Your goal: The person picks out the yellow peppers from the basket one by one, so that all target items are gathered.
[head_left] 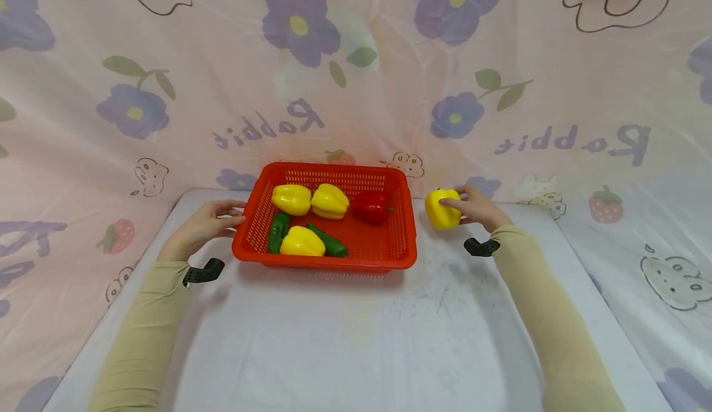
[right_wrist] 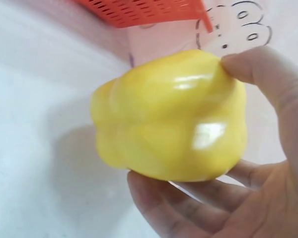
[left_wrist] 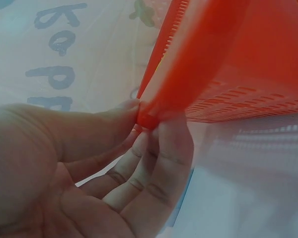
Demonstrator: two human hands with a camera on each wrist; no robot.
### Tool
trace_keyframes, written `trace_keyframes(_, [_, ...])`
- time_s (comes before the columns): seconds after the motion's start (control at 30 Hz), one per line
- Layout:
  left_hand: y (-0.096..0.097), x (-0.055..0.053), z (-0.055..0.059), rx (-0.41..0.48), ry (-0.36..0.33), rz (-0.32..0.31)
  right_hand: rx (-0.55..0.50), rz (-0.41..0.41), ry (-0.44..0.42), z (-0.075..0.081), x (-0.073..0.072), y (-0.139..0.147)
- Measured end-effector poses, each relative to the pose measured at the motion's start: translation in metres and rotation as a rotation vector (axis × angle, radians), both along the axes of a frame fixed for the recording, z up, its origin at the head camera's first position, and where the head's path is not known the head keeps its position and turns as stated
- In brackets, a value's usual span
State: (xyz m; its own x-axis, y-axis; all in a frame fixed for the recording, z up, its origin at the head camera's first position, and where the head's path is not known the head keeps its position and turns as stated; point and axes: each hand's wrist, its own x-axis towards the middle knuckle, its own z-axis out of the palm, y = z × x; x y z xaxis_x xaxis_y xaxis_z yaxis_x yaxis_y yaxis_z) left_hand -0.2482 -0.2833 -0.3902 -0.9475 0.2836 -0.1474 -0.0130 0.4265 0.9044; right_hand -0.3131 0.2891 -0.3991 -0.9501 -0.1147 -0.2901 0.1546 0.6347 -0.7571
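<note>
Steadily, a person in tan sleeves [head_left: 147, 332] works with both hands at a white-covered table [head_left: 356, 338], the hands set well apart on either side of a red basket [head_left: 334, 264]. The left hand [head_left: 208, 227] pinches the basket's left rim, thumb on one face and curved fingers on the other, the gap between them no wider than the plastic lip. The right hand [head_left: 481, 209] is clamped on a yellow bell pepper [head_left: 442, 209], its thumb against one side and its fingers spread along the opposite side, opened about as wide as the pepper itself. That pepper is outside the basket, just beyond its right rim and near the table's far edge; whether it touches the table is hard to tell.

Inside the basket, a second yellow pepper [head_left: 292, 200] lies toward the far left corner, with a third yellow pepper [head_left: 330, 201] just beside it and a red pepper [head_left: 369, 207] toward the far right corner. By the near left corner, two green peppers [head_left: 278, 233] flank a fourth yellow pepper [head_left: 303, 242] close to the near rim.
</note>
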Motion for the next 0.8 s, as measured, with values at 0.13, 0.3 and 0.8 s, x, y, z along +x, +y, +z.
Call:
trace_keyframes(0.13, [0.000,0.000,0.000,-0.007,-0.008,0.003,-0.009,-0.009,-0.005,-0.007,-0.002,-0.001])
trace_keyframes(0.3, [0.000,0.000,0.000,-0.011,-0.007,-0.007,-0.014,-0.028,-0.003,-0.013,-0.003,-0.003])
trace_keyframes(0.8, [0.001,-0.003,-0.003,0.011,-0.023,0.033,-0.026,-0.064,0.022,-0.027,-0.006,-0.014])
